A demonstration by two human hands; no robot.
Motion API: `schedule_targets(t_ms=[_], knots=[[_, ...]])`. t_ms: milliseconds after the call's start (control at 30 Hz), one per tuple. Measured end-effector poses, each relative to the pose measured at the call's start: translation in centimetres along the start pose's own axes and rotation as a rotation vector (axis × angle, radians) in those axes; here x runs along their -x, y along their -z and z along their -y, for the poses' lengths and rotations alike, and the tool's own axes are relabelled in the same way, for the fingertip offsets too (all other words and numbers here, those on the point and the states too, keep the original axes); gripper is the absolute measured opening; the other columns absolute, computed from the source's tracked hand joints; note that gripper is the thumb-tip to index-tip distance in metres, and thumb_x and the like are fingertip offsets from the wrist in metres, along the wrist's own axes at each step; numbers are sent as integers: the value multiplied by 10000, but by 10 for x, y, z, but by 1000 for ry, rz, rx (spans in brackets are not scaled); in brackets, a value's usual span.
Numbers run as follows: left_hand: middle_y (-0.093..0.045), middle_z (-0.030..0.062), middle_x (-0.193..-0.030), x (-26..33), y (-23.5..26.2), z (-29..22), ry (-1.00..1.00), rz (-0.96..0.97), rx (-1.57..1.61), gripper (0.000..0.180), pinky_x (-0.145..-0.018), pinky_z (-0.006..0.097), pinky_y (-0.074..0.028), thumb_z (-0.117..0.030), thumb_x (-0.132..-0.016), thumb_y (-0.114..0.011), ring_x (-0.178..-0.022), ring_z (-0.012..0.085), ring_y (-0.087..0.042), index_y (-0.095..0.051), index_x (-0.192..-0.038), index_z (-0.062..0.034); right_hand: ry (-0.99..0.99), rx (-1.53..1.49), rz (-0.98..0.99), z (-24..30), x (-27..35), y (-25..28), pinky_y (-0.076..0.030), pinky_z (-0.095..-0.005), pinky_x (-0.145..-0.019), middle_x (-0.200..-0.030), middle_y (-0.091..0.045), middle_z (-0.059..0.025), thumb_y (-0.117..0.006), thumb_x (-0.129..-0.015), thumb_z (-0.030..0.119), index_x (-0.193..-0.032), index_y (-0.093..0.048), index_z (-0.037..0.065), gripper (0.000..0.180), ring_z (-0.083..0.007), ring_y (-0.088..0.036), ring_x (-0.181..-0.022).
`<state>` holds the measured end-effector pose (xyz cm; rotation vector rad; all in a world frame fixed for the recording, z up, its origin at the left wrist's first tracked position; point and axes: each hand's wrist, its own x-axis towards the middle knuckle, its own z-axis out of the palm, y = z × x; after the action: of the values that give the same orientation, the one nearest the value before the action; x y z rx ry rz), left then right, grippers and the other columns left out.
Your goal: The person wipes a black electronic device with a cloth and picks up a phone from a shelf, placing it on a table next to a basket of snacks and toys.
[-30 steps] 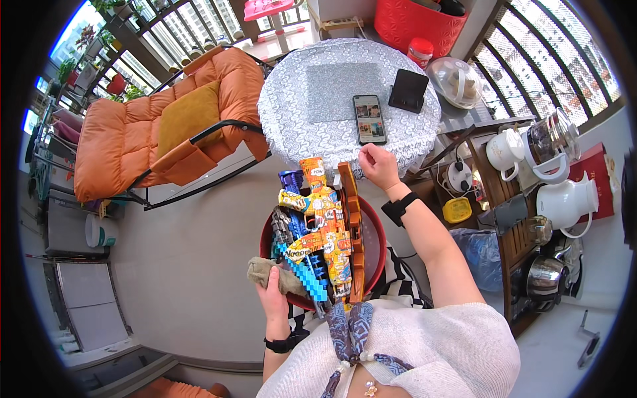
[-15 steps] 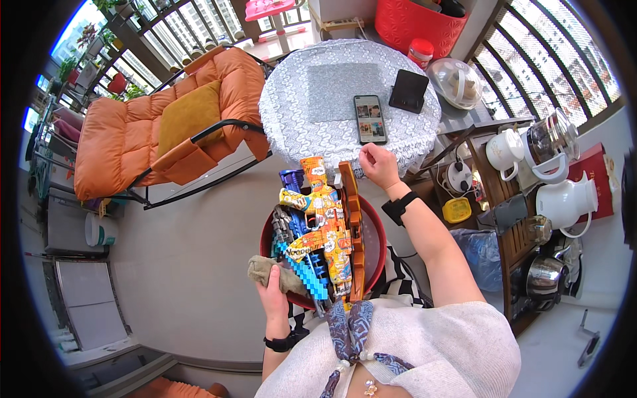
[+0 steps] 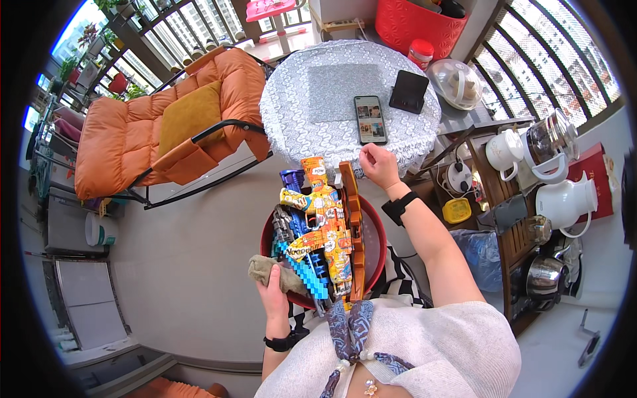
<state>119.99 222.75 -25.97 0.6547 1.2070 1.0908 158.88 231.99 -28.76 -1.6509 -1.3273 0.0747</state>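
Note:
My left hand (image 3: 272, 302) is closed round a bunched olive-grey cloth (image 3: 269, 273), at the left rim of a red basin (image 3: 380, 255) in front of me. Piled in the basin are toy weapons: a yellow comic-print toy gun (image 3: 337, 242) on top, a blue pixel-pattern toy sword (image 3: 308, 275), a long orange-brown toy piece (image 3: 357, 232), and grey and blue pieces partly hidden beneath. My right hand (image 3: 380, 167) is curled into a loose fist at the near table edge, with nothing visible in it. Just beyond it lies a phone (image 3: 370, 121), its screen lit.
A round table (image 3: 284, 106) with a white lace cloth bears a black open case (image 3: 408, 91). On the left stands an orange padded chair (image 3: 126, 139). At right, a wooden shelf (image 3: 514, 245) holds a white kettle (image 3: 564, 202) and a steel pot (image 3: 547, 275).

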Motion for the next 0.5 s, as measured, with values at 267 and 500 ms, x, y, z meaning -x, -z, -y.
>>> schedule_targets(t_ms=[267, 500], knots=[[-613, 104, -1063, -1, 0, 2, -24, -7, -12, 329, -826, 387, -556, -125, -941, -635, -965, 216, -626, -489, -1222, -35, 6, 11, -7, -1, 0, 0, -453, -358, -498, -612, -582, -70, -636, -838, 175, -791, -618, 95, 94, -229, -589, -532], [-623, 102, -1103, 1, 0, 0, 1, -5, -13, 352, -864, 354, -527, -133, -939, -645, -1006, 191, -609, -492, -1234, -15, 20, 6, -11, 1, 0, 1, -452, -355, -496, -614, -584, -70, -635, -839, 165, -787, -619, 93, 90, -228, -588, -530]])
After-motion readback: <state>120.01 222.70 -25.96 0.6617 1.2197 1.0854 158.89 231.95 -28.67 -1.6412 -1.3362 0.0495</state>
